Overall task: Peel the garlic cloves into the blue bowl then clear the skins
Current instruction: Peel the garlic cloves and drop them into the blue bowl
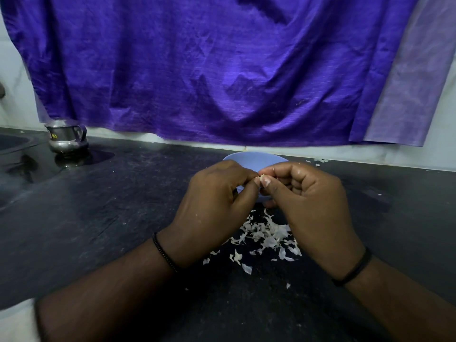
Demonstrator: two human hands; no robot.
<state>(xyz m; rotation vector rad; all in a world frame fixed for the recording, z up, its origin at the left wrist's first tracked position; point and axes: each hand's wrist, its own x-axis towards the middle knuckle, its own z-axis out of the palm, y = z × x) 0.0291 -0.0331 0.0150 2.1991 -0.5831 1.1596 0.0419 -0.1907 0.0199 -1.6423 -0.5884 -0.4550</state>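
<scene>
**Garlic peeling, step in progress**

Item: garlic clove [259, 179], pinched between left hand [212, 206] and right hand [306, 201], just above blue bowl [255, 159]. Skins [266, 233] heaped nearer than bowl. Next, likely: strip remaining skin, drop clove into bowl.

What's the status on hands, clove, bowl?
Both hands, left and right, pinching one garlic clove over the blue bowl. Skins piled on the counter. Nothing in the way.
</scene>
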